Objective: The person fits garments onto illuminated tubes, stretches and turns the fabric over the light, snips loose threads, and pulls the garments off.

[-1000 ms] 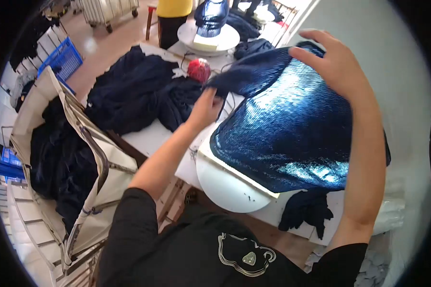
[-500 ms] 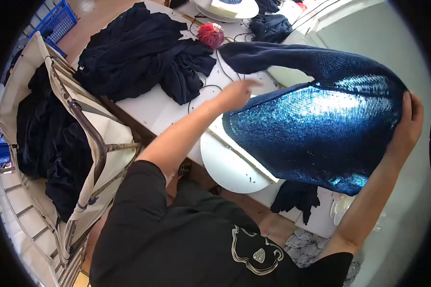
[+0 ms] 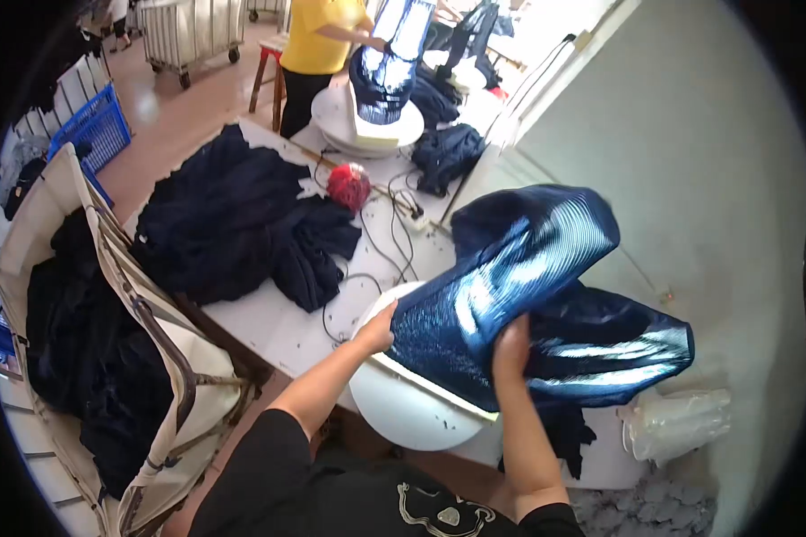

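Observation:
A shiny dark blue knitted garment point(image 3: 461, 318) lies partly over a white rounded stand point(image 3: 421, 421), its right side lifted and folded in the air. My left hand point(image 3: 378, 329) is closed on the garment's left edge, beside the stand's rim. At the middle of the garment my right hand point(image 3: 512, 347) is closed in the bunched cloth. Its fingers are blurred and partly hidden by a fold. Two loose parts of the garment spread out beyond it, one upward and one to the right.
Dark garments lie heaped on the white table point(image 3: 255, 336) and in a cloth-lined cart point(image 3: 175, 358) at left. A red yarn ball point(image 3: 348, 186) and black cables point(image 3: 390, 246) are behind. A co-worker in a yellow shirt point(image 3: 318, 40) handles cloth at another stand. A wall point(image 3: 716, 179) is at right.
My right hand has moved left from the garment's far right end, and the stretched cloth has folded up. My left hand, earlier pointing over the garment, now grips its edge. The view has tilted up.

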Demonstrator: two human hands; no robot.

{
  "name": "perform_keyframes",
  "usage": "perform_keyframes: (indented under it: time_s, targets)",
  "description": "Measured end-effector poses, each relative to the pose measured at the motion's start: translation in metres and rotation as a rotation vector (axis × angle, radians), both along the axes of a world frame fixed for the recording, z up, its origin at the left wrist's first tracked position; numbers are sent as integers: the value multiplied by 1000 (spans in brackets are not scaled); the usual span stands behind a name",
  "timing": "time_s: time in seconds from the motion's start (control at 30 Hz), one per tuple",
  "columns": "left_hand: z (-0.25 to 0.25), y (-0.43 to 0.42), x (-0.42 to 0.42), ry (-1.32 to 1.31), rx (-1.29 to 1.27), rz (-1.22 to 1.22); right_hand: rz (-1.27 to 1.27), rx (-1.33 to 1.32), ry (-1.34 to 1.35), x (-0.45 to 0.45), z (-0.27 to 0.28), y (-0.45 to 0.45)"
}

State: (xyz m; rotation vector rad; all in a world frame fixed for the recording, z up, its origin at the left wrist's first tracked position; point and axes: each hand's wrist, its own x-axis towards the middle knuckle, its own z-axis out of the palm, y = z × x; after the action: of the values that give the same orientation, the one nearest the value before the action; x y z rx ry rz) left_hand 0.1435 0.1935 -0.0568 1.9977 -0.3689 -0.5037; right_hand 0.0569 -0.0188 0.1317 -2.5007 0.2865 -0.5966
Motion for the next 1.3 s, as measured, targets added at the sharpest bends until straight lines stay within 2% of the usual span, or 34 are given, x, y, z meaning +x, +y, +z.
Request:
perform_keyframes:
  time_s: [0.07,0.13,0.17,0.2,0.23,0.27,0.33,0.4,0.43,0.47,0.53,0.6,0.63,0.67,0.73,0.77,0.87,0.9,0.93,1.07,1.1,1.3]
  targets:
    - [-58,-9,18,-122,-153,-11,-56,-127,668,-14,-49,-9]
    - [12,4,15,-208,-188,-56,117,-210,672,-41,-117,-17]
    - [44,7,6,-280,-139,74,176,-337,570,-48,-153,-23]
    - [44,4,11,-346,-187,116,230,-459,473,-49,-181,-26]
    - [71,5,10,-398,-247,129,252,-423,474,-44,-183,-28]
    - [99,6,7,-447,-305,136,234,-330,512,-42,-182,-38]
    - [150,4,7,-510,-424,107,198,-154,582,-24,-128,-40]
    - [188,-3,6,-597,-474,72,176,283,-159,-20,-74,-28]
    - [205,-7,6,-601,-535,50,180,433,-249,-18,-44,-20]
    - [217,-9,6,-630,-480,12,172,581,-335,-15,-18,-16]
    - [223,-19,5,-608,-446,78,90,395,-76,-11,12,-20]
    - [215,-20,15,-671,-419,118,57,307,-370,0,28,6]
    - [206,-19,16,-716,-359,113,-1,215,-379,1,31,10]
    - [194,-17,19,-765,-300,112,-47,61,-287,6,2,-5]
    - [174,-13,23,-846,-166,95,10,-175,-203,5,-6,-8]
    - [163,-9,21,-875,-89,76,52,-185,-234,10,-33,-15]
    - [123,-5,16,-882,138,38,112,-249,-74,15,-91,-27]
    - [109,-3,15,-874,194,30,98,-251,92,18,-112,-32]
    - [100,-2,12,-867,248,20,81,-252,257,21,-116,-31]
    - [83,-4,13,-901,299,44,-43,-318,612,35,-130,-33]
    - [80,-5,12,-911,297,55,-53,-260,633,31,-118,-27]
    - [56,-6,1,-867,396,101,-13,-328,718,25,-120,-18]
